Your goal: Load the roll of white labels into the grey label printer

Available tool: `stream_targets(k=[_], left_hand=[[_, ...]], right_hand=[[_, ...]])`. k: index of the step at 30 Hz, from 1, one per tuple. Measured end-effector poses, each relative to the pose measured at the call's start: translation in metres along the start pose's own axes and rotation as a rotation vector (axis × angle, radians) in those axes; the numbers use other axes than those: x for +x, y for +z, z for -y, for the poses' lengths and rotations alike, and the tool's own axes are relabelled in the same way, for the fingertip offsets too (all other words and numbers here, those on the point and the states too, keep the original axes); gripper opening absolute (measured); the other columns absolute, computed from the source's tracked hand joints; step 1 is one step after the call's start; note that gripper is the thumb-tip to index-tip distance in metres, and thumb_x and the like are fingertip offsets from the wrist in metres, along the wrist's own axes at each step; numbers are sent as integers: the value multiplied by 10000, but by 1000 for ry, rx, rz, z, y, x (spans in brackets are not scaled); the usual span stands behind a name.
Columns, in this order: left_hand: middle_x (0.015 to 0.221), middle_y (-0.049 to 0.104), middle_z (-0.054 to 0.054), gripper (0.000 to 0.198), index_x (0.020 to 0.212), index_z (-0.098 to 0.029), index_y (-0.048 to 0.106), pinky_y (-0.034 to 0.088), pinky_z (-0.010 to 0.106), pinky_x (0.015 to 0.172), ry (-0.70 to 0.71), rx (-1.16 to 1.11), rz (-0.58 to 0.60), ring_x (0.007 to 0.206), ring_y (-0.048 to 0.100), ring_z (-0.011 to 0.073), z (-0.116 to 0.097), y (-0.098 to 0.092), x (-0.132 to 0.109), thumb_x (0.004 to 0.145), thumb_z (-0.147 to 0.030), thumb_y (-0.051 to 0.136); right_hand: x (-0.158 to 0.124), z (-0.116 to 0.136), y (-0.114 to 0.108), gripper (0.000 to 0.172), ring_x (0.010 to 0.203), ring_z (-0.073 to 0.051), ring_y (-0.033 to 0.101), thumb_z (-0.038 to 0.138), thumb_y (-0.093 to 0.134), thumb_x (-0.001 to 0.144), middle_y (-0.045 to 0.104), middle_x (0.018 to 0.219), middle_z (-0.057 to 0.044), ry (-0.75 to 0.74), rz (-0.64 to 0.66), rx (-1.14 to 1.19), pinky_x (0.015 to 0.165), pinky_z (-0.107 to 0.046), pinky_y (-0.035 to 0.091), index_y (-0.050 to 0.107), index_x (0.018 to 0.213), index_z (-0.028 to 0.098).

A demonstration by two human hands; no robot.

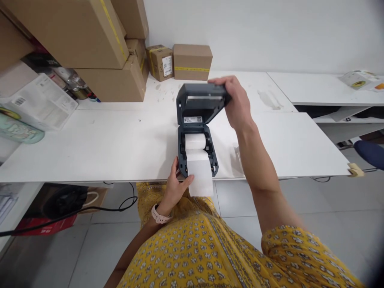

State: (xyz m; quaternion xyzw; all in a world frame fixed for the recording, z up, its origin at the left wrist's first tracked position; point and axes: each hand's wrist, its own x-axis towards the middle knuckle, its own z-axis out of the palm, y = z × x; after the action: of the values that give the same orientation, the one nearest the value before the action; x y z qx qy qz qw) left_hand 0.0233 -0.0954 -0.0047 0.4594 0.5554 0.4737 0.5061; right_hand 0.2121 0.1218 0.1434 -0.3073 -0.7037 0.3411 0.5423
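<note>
A dark label printer (197, 130) stands at the table's front edge with its lid (204, 96) raised. Inside lies a white paper roll (195, 141), and its loose paper strip (200, 178) hangs out over the front edge. My right hand (235, 98) grips the upper right corner of the lid, its fingers wrapped over the top. Beside the printer's front left corner is my left hand (176, 183), its fingers apart, with the thumb resting at the left side of the paper strip.
Cardboard boxes (111, 82) are stacked at the back left of the white table (129, 144), with two smaller boxes near the wall. A green bottle (22, 129) and white packaging (45, 100) stand at the far left. Black cables (90, 210) hang below the table.
</note>
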Motion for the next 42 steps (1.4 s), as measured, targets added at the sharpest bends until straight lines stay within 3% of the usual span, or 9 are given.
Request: stream_targets(k=[3, 6, 9, 11, 14, 17, 24, 37, 42], left_hand=[[1677, 248, 143, 1020, 1614, -313, 139, 389, 519, 1184, 8, -4, 40, 1466, 408, 341, 2, -5, -1, 820, -499, 752], [1704, 161, 129, 1072, 1619, -338, 86, 332, 543, 1216, 33, -63, 88, 1522, 306, 348, 3, -12, -4, 807, -490, 769], [1717, 127, 89, 951, 1616, -363, 102, 253, 541, 1253, 46, -121, 61, 1566, 198, 319, -2, -15, -1, 878, -514, 683], [1723, 108, 63, 894, 1613, -364, 124, 196, 525, 1275, 39, -133, 12, 1584, 128, 293, -10, -13, 5, 904, -523, 644], [1720, 128, 68, 933, 1608, -340, 155, 193, 500, 1282, -14, -151, -29, 1584, 128, 291, -23, -4, 17, 867, -524, 692], [1655, 321, 103, 878, 1581, -289, 255, 291, 487, 1252, -36, -202, 17, 1530, 299, 305, -30, 4, 25, 857, -507, 703], [1530, 505, 106, 719, 1512, -259, 388, 430, 473, 1165, 32, -150, 14, 1404, 481, 305, -30, 7, 26, 885, -481, 662], [1535, 464, 136, 809, 1513, -256, 341, 464, 459, 1114, -13, -55, -32, 1394, 473, 330, -24, 5, 27, 847, -578, 667], [1516, 463, 141, 797, 1519, -284, 321, 514, 449, 1046, -22, -64, -12, 1349, 508, 336, -23, 5, 28, 856, -574, 655]], right_hand=[[-74, 16, 5, 321, 1392, -233, 515, 478, 594, 971, 674, 1357, -40, -71, 50, 120, 1175, -425, 388, 642, 1175, 234], [-140, 16, 18, 205, 1443, -235, 462, 384, 533, 1014, 683, 1334, 3, -12, 31, -49, 1232, -504, 314, 696, 1112, 306], [-183, 4, 33, 211, 1411, -226, 494, 323, 508, 1025, 721, 1245, 16, 39, 5, -151, 1244, -555, 265, 707, 1090, 347], [-197, -4, 40, 276, 1484, -230, 394, 355, 593, 981, 599, 1447, 23, 141, -53, -140, 1271, -554, 204, 641, 1252, 381], [-205, -14, 45, 762, 1564, -260, 224, 489, 740, 848, 274, 1677, 37, 444, -167, 59, 1280, -541, 207, 375, 1513, 419], [-207, -20, 44, 984, 1509, -303, 353, 579, 759, 784, 338, 1652, -12, 731, -141, 342, 1240, -561, 310, 226, 1588, 385], [-208, -22, 40, 924, 1489, -304, 382, 589, 747, 789, 400, 1619, -20, 743, -81, 329, 1243, -564, 312, 310, 1565, 342], [-207, -19, 42, 972, 1497, -355, 342, 665, 723, 773, 334, 1646, -48, 762, -95, 280, 1237, -587, 296, 288, 1575, 330], [-208, -20, 41, 970, 1455, -380, 398, 689, 694, 780, 382, 1612, -72, 770, -74, 257, 1185, -602, 374, 273, 1577, 331]])
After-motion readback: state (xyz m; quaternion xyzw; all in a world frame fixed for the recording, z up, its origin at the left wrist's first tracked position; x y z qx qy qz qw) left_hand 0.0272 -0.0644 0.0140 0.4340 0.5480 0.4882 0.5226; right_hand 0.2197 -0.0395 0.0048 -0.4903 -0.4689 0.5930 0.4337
